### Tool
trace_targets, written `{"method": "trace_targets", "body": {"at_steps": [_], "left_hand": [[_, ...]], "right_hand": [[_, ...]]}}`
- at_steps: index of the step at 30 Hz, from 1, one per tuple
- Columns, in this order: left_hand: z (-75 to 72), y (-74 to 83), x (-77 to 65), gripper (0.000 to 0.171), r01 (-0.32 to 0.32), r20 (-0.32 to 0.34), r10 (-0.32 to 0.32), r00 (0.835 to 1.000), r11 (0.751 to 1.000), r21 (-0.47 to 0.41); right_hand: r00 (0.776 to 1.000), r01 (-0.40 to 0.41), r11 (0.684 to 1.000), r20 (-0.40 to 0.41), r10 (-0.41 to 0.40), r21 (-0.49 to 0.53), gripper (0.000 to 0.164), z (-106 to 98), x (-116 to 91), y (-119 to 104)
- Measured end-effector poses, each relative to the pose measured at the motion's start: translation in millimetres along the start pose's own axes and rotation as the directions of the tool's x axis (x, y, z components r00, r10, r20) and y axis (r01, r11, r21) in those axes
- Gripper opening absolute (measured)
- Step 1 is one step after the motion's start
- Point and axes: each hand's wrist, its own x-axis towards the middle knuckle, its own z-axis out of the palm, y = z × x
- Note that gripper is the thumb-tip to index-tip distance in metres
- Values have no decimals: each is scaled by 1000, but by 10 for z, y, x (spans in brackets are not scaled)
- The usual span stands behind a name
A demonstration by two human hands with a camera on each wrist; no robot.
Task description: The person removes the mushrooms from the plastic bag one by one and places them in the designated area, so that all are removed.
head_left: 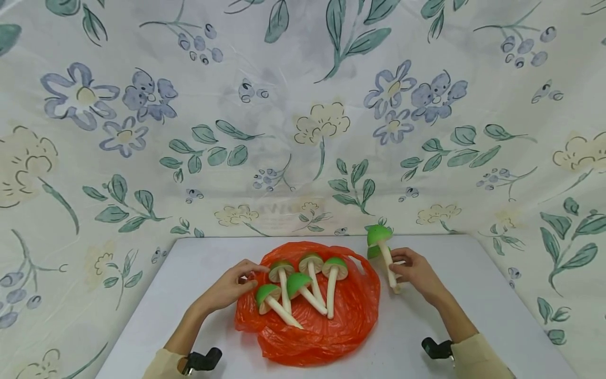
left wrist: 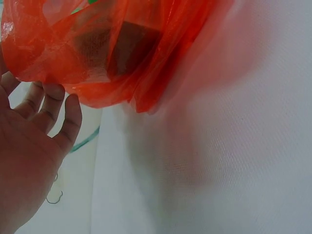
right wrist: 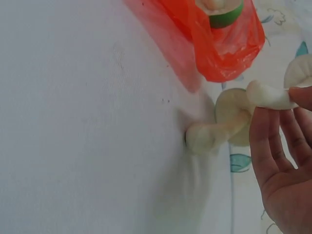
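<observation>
An opened red plastic bag (head_left: 326,342) sits mid-table with several green-capped, white-stemmed toy mushrooms (head_left: 303,287) lying in it. At its left edge my left hand (head_left: 232,287) pinches the plastic; the left wrist view shows the fingertips against the bag's rim (left wrist: 92,95), with the thumb mostly hidden. To the right of the bag, my right hand (head_left: 416,271) holds another mushroom (head_left: 386,258) by its stem, cap up. Partly behind that one, a further mushroom (head_left: 373,252) is on the table; its pale stem (right wrist: 209,137) shows in the right wrist view.
The white table (head_left: 189,268) meets a flower-patterned cloth (head_left: 284,131) at its back edge, and the same cloth hangs at both sides. A black wrist device (head_left: 204,360) is on the left forearm, another (head_left: 436,348) on the right.
</observation>
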Motion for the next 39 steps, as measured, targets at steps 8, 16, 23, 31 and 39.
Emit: {"method": "trace_targets", "body": {"at_steps": [8,16,23,31,39], "left_hand": [[-7,-4,-12,36,12,0,-12,1000,1000,3],[3,-1,-20,35,10,2,-10,1000,1000,-6],[0,-4,-18,36,26,-7,-27,1000,1000,-8],[18,-7,-37,36,13,-6,-13,1000,1000,-2],[-7,27,-44,37,12,-3,-12,1000,1000,3]], "right_hand": [[999,-8,1000,-51,9,29,46,-106,24,90],[993,-21,999,-111,26,39,40,-190,41,184],[990,-62,997,-127,56,-42,36,-237,41,240],[988,-88,988,-139,69,-130,32,-284,35,266],[990,-96,984,-121,78,-151,33,-305,9,323]]}}
